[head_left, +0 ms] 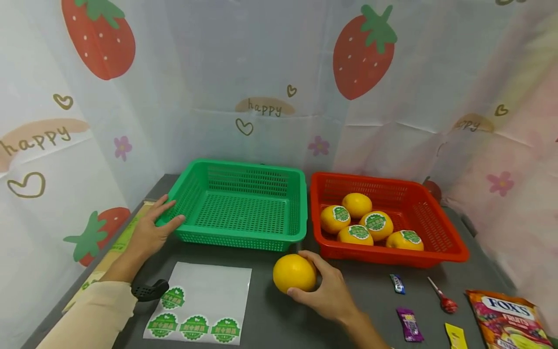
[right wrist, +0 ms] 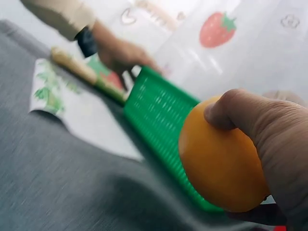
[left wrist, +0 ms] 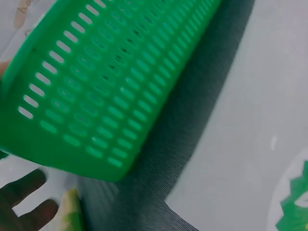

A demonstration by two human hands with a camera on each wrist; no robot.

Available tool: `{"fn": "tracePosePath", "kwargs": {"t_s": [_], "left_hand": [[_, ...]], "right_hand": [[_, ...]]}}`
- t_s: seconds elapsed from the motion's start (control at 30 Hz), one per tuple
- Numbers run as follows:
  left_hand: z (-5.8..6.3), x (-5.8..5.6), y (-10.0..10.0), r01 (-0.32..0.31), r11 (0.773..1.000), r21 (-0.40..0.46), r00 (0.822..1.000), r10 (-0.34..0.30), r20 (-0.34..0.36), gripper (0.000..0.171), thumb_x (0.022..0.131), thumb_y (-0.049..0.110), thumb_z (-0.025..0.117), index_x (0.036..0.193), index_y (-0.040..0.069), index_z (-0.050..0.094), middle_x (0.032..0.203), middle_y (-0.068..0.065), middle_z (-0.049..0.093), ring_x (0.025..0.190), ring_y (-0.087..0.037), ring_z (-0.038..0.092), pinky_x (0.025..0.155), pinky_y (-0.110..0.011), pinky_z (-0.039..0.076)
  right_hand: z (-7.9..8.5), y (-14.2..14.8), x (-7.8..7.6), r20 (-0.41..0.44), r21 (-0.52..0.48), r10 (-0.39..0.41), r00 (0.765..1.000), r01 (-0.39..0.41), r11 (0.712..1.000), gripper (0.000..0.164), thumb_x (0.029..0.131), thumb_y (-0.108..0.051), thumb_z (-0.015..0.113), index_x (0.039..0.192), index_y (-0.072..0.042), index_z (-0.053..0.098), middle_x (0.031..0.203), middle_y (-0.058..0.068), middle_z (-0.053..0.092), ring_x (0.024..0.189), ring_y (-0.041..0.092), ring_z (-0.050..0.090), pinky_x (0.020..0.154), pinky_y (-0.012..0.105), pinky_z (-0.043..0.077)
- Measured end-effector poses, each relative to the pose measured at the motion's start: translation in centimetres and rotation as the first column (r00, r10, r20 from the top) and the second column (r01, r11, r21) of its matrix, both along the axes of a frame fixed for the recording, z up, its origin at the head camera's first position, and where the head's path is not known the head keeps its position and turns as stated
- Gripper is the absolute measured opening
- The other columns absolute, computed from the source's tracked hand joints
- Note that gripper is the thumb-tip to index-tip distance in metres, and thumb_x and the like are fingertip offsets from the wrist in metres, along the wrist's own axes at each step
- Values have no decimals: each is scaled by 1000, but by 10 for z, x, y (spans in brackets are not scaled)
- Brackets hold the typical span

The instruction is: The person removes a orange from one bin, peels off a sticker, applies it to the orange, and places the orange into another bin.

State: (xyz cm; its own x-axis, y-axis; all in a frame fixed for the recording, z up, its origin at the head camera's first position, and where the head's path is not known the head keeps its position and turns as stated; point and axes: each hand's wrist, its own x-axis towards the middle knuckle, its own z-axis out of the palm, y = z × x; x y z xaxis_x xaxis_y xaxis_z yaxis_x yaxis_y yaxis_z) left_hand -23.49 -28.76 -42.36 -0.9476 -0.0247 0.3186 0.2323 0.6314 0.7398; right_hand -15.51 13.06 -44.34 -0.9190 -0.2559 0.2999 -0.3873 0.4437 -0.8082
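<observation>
In the head view my right hand (head_left: pixel 324 291) holds an orange (head_left: pixel 294 273) above the grey table, thumb in front and fingers around its far side. No sticker shows on the visible skin of this orange (right wrist: pixel 221 159). My left hand (head_left: pixel 152 230) grips the near left corner of a green plastic basket (head_left: pixel 244 240), its thumb over the rim. Two of its fingers (left wrist: pixel 29 214) hang free beside the basket wall in the left wrist view. Between my arms lies a white sticker sheet (head_left: pixel 209 291) with several green round stickers (head_left: pixel 194 327) along its near part.
A red basket (head_left: pixel 436 257) at the right holds several oranges (head_left: pixel 357 205), most with green stickers showing. Small wrapped candies (head_left: pixel 410 324), a lollipop (head_left: pixel 448 304) and a FOX'S bag (head_left: pixel 510 320) lie near right. A printed curtain (head_left: pixel 209 58) stands behind.
</observation>
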Motion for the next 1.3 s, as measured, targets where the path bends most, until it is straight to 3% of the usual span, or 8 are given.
{"fn": "tracePosePath", "kwargs": {"t_s": [0.13,0.23,0.37,0.5,0.67,0.83,1.07,1.3], "left_hand": [[6,3,4,-7,999,-35,995,4,-98,65,93,30,66,144,-1,41,154,-23,22,138,-48,16,99,-71,19],[15,13,9,-38,999,-21,972,32,-232,60,92,23,69,142,0,45,150,-24,29,136,-48,21,98,-71,21],[28,38,14,-51,998,47,914,66,-401,49,88,5,70,135,3,56,139,-14,47,130,-24,38,100,-42,33],[28,65,14,59,997,47,884,-30,-466,47,80,-12,69,126,-1,62,123,-8,60,115,-3,48,86,-20,36],[0,86,7,221,975,-22,937,-219,-271,41,84,-9,68,122,1,63,118,-6,63,109,0,53,81,-20,44],[-34,91,1,288,940,-182,941,-313,-128,40,81,-2,74,119,2,66,117,-8,64,109,-10,55,85,-24,45],[-52,92,1,282,884,-373,954,-300,10,43,76,18,82,115,6,69,119,-7,62,109,-32,50,83,-56,39],[-52,93,5,239,871,-429,958,-283,-41,26,73,13,83,83,29,65,114,-3,63,107,-32,52,78,-54,39]], "right_hand": [[-17,4,2,32,46,1,999,-2,999,69,71,-41,85,131,-23,56,118,-8,62,90,11,59,77,35,50],[-28,6,1,42,67,8,999,-10,998,73,72,-45,83,133,-18,55,121,-7,60,93,13,58,78,37,49],[-36,6,-1,37,35,31,999,-32,999,75,74,-46,82,136,-16,53,124,-9,58,96,13,58,81,39,48],[-39,5,-1,21,7,38,999,-38,999,75,74,-44,82,137,-16,52,124,-11,57,97,12,58,83,39,48],[-40,6,0,27,-4,41,999,-41,999,76,74,-43,83,138,-16,52,126,-10,56,100,13,57,85,41,47],[-42,7,1,31,4,36,999,-36,999,77,74,-44,82,138,-16,51,127,-10,55,101,12,56,86,42,47],[-44,7,2,29,9,19,999,-20,1000,77,73,-44,84,138,-18,52,127,-13,55,102,11,56,88,42,46],[-43,6,1,25,16,19,1000,-19,1000,77,73,-45,83,138,-19,52,126,-13,55,101,11,56,87,43,46]]}}
